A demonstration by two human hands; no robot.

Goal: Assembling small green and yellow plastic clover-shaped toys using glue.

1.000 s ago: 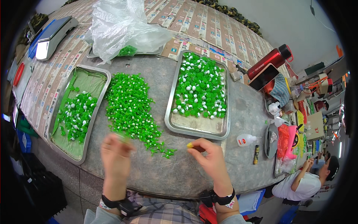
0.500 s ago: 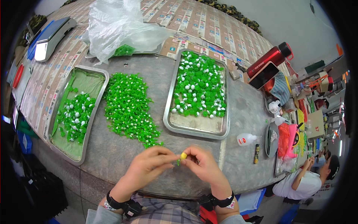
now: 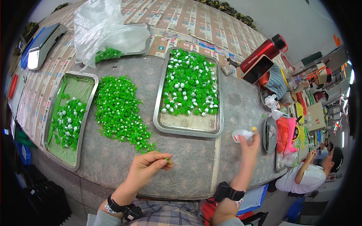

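Note:
My left hand point(image 3: 149, 167) is closed in a pinch on a small green plastic piece point(image 3: 168, 161), held above the near part of the grey work surface. Over to the right, my right hand point(image 3: 249, 148) has its fingertips closed on a small yellow cap point(image 3: 254, 129). The cap is at the nozzle end of a white squeeze bottle point(image 3: 238, 136) that lies on its side. Whether the cap touches the nozzle I cannot tell. A loose heap of small green pieces with pale dots point(image 3: 118, 109) spreads beyond my left hand.
A metal tray point(image 3: 188, 130) holds green pieces with white balls; another tray point(image 3: 80, 158) stands left. Behind are a plastic bag point(image 3: 109, 34) and a scale point(image 3: 47, 41). Rightward lie a phone point(image 3: 258, 69), a red flask point(image 3: 262, 54) and a grey dish point(image 3: 269, 141). A person point(image 3: 307, 175) sits far right.
My right hand has moved away from my left, rightward to the bottle, carrying the yellow cap. My left hand still pinches the green piece. The whole view has shifted slightly.

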